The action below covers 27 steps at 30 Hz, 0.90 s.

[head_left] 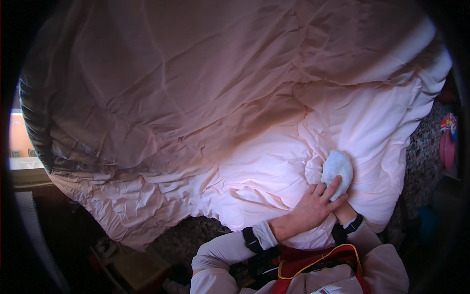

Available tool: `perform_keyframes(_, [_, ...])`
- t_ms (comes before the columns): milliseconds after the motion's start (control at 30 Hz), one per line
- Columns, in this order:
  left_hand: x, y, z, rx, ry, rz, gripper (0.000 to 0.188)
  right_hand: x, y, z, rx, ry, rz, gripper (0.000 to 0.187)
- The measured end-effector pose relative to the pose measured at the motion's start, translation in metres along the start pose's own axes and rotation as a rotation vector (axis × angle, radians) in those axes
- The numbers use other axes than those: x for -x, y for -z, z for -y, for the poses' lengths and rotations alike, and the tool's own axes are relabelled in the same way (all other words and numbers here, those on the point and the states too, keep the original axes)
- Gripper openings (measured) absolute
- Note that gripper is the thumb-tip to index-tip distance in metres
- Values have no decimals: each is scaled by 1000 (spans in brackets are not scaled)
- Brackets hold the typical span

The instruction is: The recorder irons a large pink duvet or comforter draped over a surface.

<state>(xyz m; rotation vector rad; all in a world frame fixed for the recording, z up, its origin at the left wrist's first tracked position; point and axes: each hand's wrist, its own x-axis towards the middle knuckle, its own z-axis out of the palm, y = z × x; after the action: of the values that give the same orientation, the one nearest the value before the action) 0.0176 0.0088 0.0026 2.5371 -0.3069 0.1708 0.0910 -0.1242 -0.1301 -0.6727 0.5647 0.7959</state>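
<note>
Touching a white cloth (338,166) over pink bedding (264,166) right of centre, the left hand (309,208) spreads its fingers; what the right hand (343,209) holds cannot be told.

Bright window (23,134) lay at far left above a pale sill (30,178). Dark speckled floor (423,139) showed at right. Lower corners were dim.

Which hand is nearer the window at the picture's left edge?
Left. The left hand, touching a white fabric item, lies right of the window, over pink bedding; the right wrist, its hand hidden, is farther right.
</note>
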Motion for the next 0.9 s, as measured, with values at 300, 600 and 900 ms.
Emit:
perform_keyframes(300, [-5,11,-2,23,36,124,59,-15,34,-10,-395,-19,653,67])
perform_keyframes(600, [-8,16,2,38,45,137,59,5,27,-17,-363,-68,532,75])
perform_keyframes(900, [-12,22,3,58,40,107,50,28,0,0,-1230,-482,73,70])
